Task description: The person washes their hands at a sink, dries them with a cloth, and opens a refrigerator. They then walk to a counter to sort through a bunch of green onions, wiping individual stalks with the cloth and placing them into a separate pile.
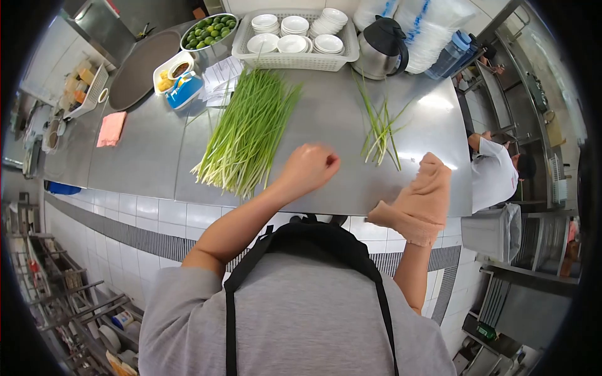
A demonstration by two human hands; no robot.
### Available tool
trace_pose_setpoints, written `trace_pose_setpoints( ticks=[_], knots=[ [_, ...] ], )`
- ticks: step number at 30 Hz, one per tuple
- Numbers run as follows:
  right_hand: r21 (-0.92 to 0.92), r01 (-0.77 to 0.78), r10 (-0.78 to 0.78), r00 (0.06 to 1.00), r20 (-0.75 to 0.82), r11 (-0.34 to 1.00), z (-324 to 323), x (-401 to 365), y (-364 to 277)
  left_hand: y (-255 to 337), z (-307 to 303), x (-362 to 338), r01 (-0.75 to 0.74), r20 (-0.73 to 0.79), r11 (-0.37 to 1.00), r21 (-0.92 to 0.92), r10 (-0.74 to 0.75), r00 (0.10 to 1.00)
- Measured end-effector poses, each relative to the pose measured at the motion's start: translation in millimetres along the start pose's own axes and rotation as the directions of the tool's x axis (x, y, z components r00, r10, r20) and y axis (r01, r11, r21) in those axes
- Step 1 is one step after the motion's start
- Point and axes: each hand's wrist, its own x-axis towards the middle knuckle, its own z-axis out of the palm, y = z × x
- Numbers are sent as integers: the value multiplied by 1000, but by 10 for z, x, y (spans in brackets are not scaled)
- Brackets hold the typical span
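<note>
My left hand [311, 168] is curled closed above the front of the steel counter, slightly blurred, with nothing visible in it. Just to its left lies a large pile of long green chives [251, 128], pale ends toward me. A folded peach cloth [420, 203] covers my right hand at the counter's front edge and hides its fingers; only the right forearm [414, 272] shows below it. Beyond the cloth, a small loose bunch of chives [380, 128] lies on the counter, apart from both hands.
Along the back stand a bowl of limes [210, 53], a white basket [295, 59] of small dishes, and a steel jug [378, 50]. A second cloth [111, 128] lies left. At right, beyond the counter [150, 141], is another person [492, 175] near a bin [489, 235].
</note>
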Motion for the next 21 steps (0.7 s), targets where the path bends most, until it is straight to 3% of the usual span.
trace_pose_setpoints(
  ticks=[1,2,3,7,9,10,13,15,17,19,21],
  knots=[
    [-3,-2,2,1000,-4,1000,-51,-20,39,38,84,128,-63,-71,998,0,63,996],
    [-369,65,-61,998,23,927,-111,-39,73,83,168,258,-84,-92,996,-3,83,992],
    [-682,128,-107,992,73,720,-148,-63,99,129,253,377,-103,-114,995,-5,102,988],
    [-627,219,-97,970,224,748,-100,-158,167,126,657,608,-87,-35,992,-87,84,996],
    [-669,347,-236,938,254,657,-23,-171,217,133,720,574,37,144,999,-29,-33,989],
    [-660,355,-235,935,267,662,20,-162,227,125,704,519,49,135,999,-24,-45,990],
    [-627,352,-198,932,304,695,146,-193,267,66,590,214,-8,59,999,-51,11,998],
    [-610,345,-178,931,319,713,200,-207,277,-104,327,-30,-66,-97,981,184,85,992],
    [-598,337,-161,931,328,728,232,-212,281,-281,-46,-273,74,-145,904,421,-13,989],
    [-589,334,-151,929,338,736,235,-192,384,-413,-381,-471,195,-312,859,474,-43,949],
    [-271,-48,147,922,358,961,292,-129,574,-458,-658,-650,338,-335,777,531,-174,926]
  ],
)
